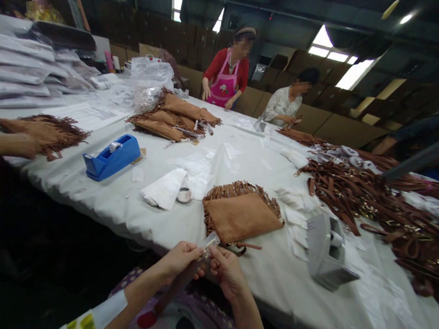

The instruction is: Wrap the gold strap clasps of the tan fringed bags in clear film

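At the table's near edge, both my hands are closed around one end of a brown strap (173, 293). A small clear plastic sleeve (212, 240) covers that end, where a bit of metal shows. My left hand (185, 258) grips the strap and sleeve from the left, and the strap hangs down below it over my lap. The fingertips of my right hand (227, 268) pinch the sleeve on the other side. Just beyond my hands lies a tan fringed pouch (243, 216), flat on the white-covered table (274, 262).
A grey tape dispenser (327, 252) stands right of the pouch, a blue one (112, 157) farther left. Brown straps (361, 198) pile along the right. Fringed pouches (180, 114) lie farther back. A co-worker's hands (18, 143) hold a fringed piece at left; other people stand across the table.
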Demonstrator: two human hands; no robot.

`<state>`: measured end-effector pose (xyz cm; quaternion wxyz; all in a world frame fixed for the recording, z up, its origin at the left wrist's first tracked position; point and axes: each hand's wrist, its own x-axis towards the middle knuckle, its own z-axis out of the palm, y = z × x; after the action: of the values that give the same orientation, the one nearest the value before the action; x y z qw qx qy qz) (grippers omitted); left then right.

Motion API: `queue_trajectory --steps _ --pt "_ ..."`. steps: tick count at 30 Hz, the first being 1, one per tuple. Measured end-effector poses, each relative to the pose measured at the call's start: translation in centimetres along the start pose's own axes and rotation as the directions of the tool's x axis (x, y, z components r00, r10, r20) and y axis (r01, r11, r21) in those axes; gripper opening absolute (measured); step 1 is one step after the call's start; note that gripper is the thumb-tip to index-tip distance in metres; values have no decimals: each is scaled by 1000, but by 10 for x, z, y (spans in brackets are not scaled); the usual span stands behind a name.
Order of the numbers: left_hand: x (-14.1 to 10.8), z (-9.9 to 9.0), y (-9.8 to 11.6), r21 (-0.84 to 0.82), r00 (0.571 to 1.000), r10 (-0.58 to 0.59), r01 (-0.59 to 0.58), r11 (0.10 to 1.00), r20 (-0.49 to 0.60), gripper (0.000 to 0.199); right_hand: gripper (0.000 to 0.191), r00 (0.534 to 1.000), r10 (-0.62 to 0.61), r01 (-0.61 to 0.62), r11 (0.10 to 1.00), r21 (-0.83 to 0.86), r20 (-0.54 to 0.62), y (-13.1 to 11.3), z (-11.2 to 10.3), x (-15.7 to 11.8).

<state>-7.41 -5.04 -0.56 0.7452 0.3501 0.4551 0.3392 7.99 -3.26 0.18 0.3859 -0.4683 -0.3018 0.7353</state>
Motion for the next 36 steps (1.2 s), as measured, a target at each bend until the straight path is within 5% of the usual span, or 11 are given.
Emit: queue_trajectory --steps 12,20,25,29,36 --pt "-4 11 4 -56 999 29 -32 998 -39 60 43 997 56 -55 998 27 -60 -3 4 17" --pt "9 18 -8 -71 958 33 -55 996 -284 46 40 986 -21 38 994 98 -167 -3 9 22" --pt "13 15 -9 65 908 177 -164 984 -380 44 41 995 -23 25 1000 12 -96 -5 10 17" --pt "11 16 -8 141 902 251 -215 967 -351 49 38 999 31 -32 998 -46 -16 -6 7 16" --pt "9 15 -6 -14 962 123 -130 991 -245 51 38 1000 4 -4 999 -46 -2 -4 7 21"
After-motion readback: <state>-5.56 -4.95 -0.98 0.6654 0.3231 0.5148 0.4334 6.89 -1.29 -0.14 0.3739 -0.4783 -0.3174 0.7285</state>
